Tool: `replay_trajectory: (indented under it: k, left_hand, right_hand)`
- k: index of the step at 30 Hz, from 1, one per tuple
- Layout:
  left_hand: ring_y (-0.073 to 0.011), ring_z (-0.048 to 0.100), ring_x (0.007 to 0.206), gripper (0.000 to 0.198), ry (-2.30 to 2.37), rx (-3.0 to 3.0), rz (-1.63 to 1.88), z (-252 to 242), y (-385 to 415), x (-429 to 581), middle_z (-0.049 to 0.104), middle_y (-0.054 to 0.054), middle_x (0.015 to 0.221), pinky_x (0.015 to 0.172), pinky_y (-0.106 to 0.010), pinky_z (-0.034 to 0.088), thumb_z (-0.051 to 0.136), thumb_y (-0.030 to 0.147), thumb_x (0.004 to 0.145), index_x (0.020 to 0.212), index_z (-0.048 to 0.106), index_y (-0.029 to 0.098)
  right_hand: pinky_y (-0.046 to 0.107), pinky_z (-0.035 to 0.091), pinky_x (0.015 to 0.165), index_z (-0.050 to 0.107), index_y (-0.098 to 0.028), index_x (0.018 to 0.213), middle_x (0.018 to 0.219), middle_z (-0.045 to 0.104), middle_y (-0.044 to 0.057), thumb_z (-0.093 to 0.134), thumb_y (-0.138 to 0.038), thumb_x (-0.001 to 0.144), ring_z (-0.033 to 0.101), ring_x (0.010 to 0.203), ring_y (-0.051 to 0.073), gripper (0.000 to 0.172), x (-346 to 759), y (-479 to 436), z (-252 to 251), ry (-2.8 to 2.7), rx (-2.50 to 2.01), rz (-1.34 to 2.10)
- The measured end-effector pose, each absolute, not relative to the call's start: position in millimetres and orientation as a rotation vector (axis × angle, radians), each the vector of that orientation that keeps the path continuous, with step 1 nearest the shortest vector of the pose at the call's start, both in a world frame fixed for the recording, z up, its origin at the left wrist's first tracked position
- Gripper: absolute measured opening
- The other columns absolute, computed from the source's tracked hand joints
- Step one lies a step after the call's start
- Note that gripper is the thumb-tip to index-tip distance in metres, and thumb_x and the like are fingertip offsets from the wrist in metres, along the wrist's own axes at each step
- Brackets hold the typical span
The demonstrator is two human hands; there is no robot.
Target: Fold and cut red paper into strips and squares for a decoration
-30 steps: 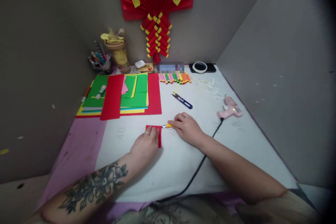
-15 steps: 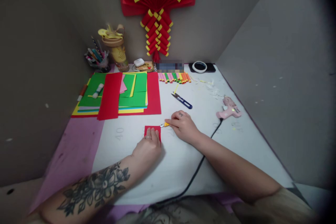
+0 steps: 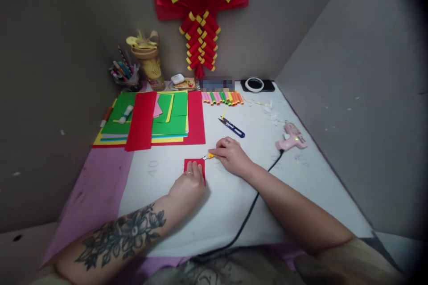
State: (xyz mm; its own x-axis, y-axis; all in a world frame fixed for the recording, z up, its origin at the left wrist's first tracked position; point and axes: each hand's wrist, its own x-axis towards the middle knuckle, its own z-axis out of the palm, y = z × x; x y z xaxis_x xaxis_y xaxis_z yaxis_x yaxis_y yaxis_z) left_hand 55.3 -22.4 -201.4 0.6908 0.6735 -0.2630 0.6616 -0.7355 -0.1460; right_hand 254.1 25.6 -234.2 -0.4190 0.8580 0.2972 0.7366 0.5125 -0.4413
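Note:
A small piece of red paper (image 3: 190, 163) lies on the white table sheet, partly hidden beneath my left hand (image 3: 190, 182). The fingers of that hand are stretched out flat and press down on the paper. My right hand (image 3: 230, 153) is closed in a pinch around a yellow craft knife (image 3: 210, 156). The knife's blade tip is at the paper's upper right edge; whether it touches the paper I cannot tell. Beyond the right hand lie dark blue thread snips (image 3: 232, 127).
Stacked coloured paper (image 3: 170, 129) with a glue stick (image 3: 126, 114) is at the left. Small paper rolls (image 3: 222, 98) line the back. A pink glue gun (image 3: 290, 139) sits at the right, its black cable (image 3: 249, 216) running under my right forearm. A bottle (image 3: 150, 64) stands behind.
Almost nothing differs. My right hand and the knife have shifted very slightly up and left; my left hand stays on the red paper.

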Motion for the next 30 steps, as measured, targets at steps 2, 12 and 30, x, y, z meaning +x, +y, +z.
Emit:
replay_trajectory:
  k: [2,12,30]
  left_hand:
    - [-0.0359,0.065,0.097,0.052,-1.119,-2.842,0.485,-202,-23,54,0.049,-0.039,0.123,0.060,-0.037,0.058,0.031,-0.010,0.076,0.126,0.048,-0.008]
    - [-0.0417,0.058,0.108,0.047,-0.941,-2.885,0.389,-204,-25,48,0.053,-0.038,0.119,0.062,-0.040,0.058,0.035,-0.006,0.077,0.120,0.053,-0.010]
    - [-0.0375,0.058,0.111,0.042,-0.928,-2.946,0.348,-203,-34,48,0.053,-0.035,0.123,0.068,-0.041,0.058,0.036,-0.004,0.078,0.114,0.057,-0.007]
  right_hand:
    - [0.034,0.036,0.075,0.073,-0.026,0.099,0.086,0.061,0.006,0.057,-0.017,0.087,0.049,0.085,0.018,0.022,256,29,-233,-2.306,-1.274,0.360]
    - [0.035,0.037,0.077,0.072,-0.027,0.102,0.085,0.060,0.006,0.055,-0.019,0.089,0.050,0.085,0.019,0.023,263,29,-234,-2.342,-1.190,0.336]
    - [0.035,0.037,0.077,0.072,-0.027,0.100,0.084,0.060,0.006,0.054,-0.022,0.090,0.051,0.084,0.018,0.021,265,25,-233,-2.367,-1.156,0.370]
